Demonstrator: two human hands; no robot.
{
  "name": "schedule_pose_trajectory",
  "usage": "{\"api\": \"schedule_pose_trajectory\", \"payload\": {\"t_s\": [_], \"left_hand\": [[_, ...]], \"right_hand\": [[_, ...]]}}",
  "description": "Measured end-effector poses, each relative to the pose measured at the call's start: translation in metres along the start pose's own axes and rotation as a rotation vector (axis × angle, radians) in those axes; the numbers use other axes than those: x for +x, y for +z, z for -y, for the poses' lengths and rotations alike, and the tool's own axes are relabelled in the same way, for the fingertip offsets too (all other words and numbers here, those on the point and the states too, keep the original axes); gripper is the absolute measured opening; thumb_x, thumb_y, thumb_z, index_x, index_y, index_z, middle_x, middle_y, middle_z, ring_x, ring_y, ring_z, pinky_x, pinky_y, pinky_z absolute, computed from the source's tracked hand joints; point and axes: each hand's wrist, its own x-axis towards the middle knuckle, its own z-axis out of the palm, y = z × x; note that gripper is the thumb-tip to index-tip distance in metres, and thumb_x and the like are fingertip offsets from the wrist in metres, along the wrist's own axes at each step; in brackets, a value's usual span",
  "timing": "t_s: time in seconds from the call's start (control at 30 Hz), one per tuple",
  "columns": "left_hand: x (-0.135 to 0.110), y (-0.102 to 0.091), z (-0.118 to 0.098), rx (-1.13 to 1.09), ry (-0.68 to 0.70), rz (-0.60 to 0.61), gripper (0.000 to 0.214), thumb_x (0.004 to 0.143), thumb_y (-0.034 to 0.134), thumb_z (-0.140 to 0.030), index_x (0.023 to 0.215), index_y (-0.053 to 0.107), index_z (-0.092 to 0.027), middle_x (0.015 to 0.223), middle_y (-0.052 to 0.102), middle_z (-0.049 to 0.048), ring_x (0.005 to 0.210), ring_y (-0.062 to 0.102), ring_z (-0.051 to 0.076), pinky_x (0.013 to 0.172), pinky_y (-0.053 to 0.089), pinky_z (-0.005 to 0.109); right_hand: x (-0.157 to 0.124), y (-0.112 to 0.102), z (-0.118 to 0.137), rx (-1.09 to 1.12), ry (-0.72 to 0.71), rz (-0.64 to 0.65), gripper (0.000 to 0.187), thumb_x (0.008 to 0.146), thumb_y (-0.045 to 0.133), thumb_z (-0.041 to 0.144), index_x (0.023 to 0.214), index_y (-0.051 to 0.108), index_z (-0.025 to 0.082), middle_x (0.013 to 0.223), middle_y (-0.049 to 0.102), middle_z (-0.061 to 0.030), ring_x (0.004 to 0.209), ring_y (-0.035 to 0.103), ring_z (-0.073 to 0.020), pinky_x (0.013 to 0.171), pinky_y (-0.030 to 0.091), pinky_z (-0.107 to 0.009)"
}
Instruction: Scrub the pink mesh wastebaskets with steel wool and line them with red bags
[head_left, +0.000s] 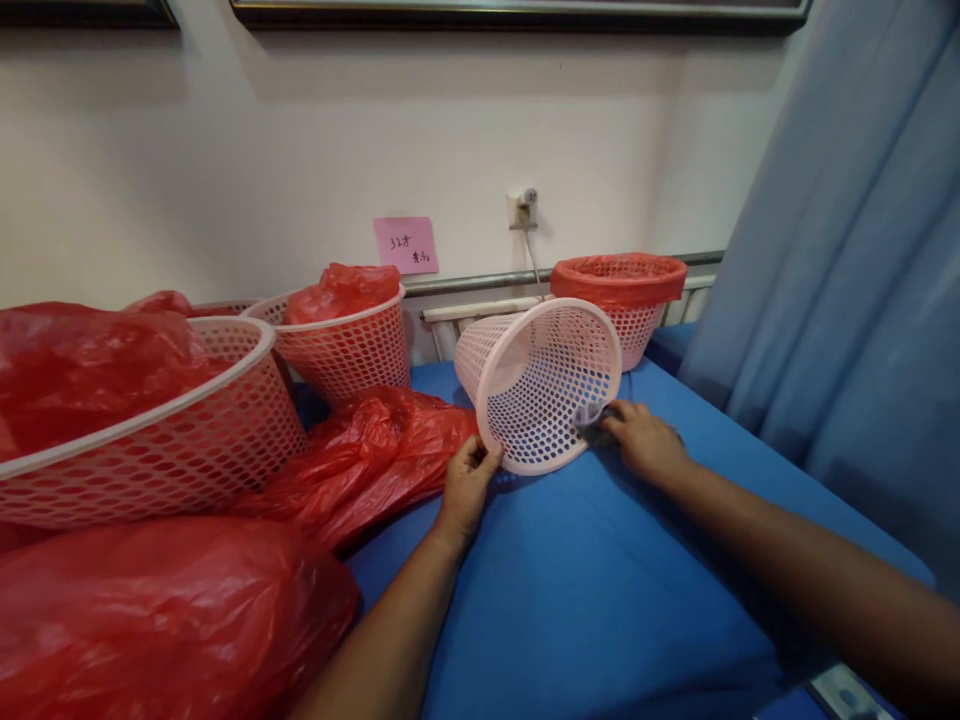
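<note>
A pale pink perforated plastic wastebasket (491, 350) lies tilted on its side on the blue-covered surface (570, 590), its mouth facing me. My left hand (469, 480) pinches the rim at the lower left, thumb and fingers closed on it. At the rim's lower right, my right hand (645, 440) is closed around a crumpled grey cloth (592, 422), which touches the rim. Left of the wastebasket, a loose red plastic bag (390, 440) lies close to my left hand.
Red-lined wastebaskets (352, 345) stand along the left, with a large red bag (165, 620) in front. Another red-lined wastebasket (637, 325) stands behind right. A blue curtain (847, 250) hangs at right; a plug sits in a wall socket (521, 212) above a pipe.
</note>
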Motion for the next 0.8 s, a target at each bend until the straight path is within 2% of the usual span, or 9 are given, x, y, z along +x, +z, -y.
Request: {"api": "schedule_pose_trajectory", "payload": {"t_s": [0.13,0.23,0.3,0.4,0.47,0.57,0.63,0.7,0.8], "left_hand": [[0.001,0.004,-0.002,0.053,0.043,0.028,0.030,0.080,0.078,-0.045,0.084,0.072,-0.016,0.080,0.070,0.0005,0.075,0.060,0.015,0.072,0.048,0.026],[0.002,0.005,-0.004,0.088,0.071,0.049,0.029,0.083,0.075,-0.045,0.088,0.072,-0.017,0.084,0.071,0.0006,0.079,0.061,0.016,0.075,0.050,0.027],[0.002,0.006,-0.004,0.109,0.082,0.066,0.029,0.084,0.073,-0.045,0.091,0.073,-0.017,0.086,0.072,0.0013,0.080,0.062,0.017,0.076,0.050,0.028],[0.002,0.005,-0.004,0.131,0.090,0.098,0.031,0.085,0.072,-0.046,0.096,0.073,-0.017,0.090,0.073,0.0028,0.084,0.064,0.018,0.080,0.051,0.030],[0.001,0.005,-0.003,0.139,0.090,0.111,0.032,0.085,0.072,-0.046,0.099,0.073,-0.017,0.092,0.074,0.0035,0.085,0.064,0.019,0.081,0.052,0.031],[0.000,0.002,-0.002,0.143,0.089,0.098,0.032,0.083,0.072,-0.046,0.098,0.073,-0.018,0.092,0.074,0.0039,0.087,0.065,0.021,0.084,0.053,0.033],[0.000,0.000,-0.001,0.140,0.086,0.079,0.029,0.082,0.074,-0.046,0.093,0.073,-0.019,0.091,0.074,0.0040,0.087,0.066,0.022,0.086,0.053,0.036],[-0.001,0.000,-0.001,0.135,0.082,0.070,0.027,0.080,0.075,-0.045,0.088,0.072,-0.019,0.089,0.075,0.0040,0.087,0.066,0.023,0.087,0.053,0.037],[-0.001,0.002,-0.004,0.128,0.076,0.089,0.026,0.079,0.076,-0.043,0.089,0.073,-0.019,0.089,0.075,0.0040,0.086,0.066,0.023,0.086,0.053,0.037]], "right_hand": [[0.029,-0.009,-0.037,0.052,0.267,-0.274,0.041,0.090,0.052,0.019,0.128,0.065,0.017,0.139,0.050,-0.0176,0.119,0.057,-0.0308,0.105,0.046,-0.048],[0.074,-0.031,-0.035,0.147,0.326,-0.447,0.046,0.090,0.052,0.025,0.135,0.060,0.017,0.133,0.052,-0.0156,0.121,0.057,-0.0283,0.108,0.046,-0.045],[0.105,-0.051,-0.014,0.307,0.222,-0.575,0.047,0.087,0.056,0.024,0.133,0.061,0.020,0.127,0.058,-0.0132,0.122,0.056,-0.0279,0.111,0.045,-0.046],[0.128,-0.073,0.040,0.431,-0.048,-0.631,0.051,0.084,0.058,0.018,0.134,0.061,0.026,0.137,0.054,-0.0093,0.129,0.053,-0.0274,0.114,0.042,-0.049],[0.120,-0.074,0.080,0.476,-0.241,-0.610,0.052,0.083,0.058,0.013,0.131,0.063,0.030,0.143,0.050,-0.0068,0.133,0.050,-0.0277,0.114,0.041,-0.051],[0.081,-0.052,0.123,0.541,-0.512,-0.453,0.055,0.078,0.056,0.005,0.125,0.066,0.032,0.145,0.047,-0.0052,0.135,0.048,-0.0265,0.114,0.042,-0.050],[0.051,-0.029,0.136,0.598,-0.546,-0.311,0.057,0.075,0.055,0.002,0.124,0.066,0.031,0.142,0.050,-0.0053,0.131,0.051,-0.0253,0.111,0.045,-0.047],[0.030,-0.012,0.139,0.613,-0.513,-0.234,0.058,0.075,0.053,0.000,0.123,0.067,0.030,0.139,0.052,-0.0063,0.127,0.054,-0.0241,0.108,0.047,-0.045],[0.031,-0.014,0.137,0.519,-0.505,-0.301,0.051,0.084,0.053,0.005,0.126,0.066,0.030,0.141,0.051,-0.0078,0.128,0.053,-0.0253,0.109,0.047,-0.045]]}}
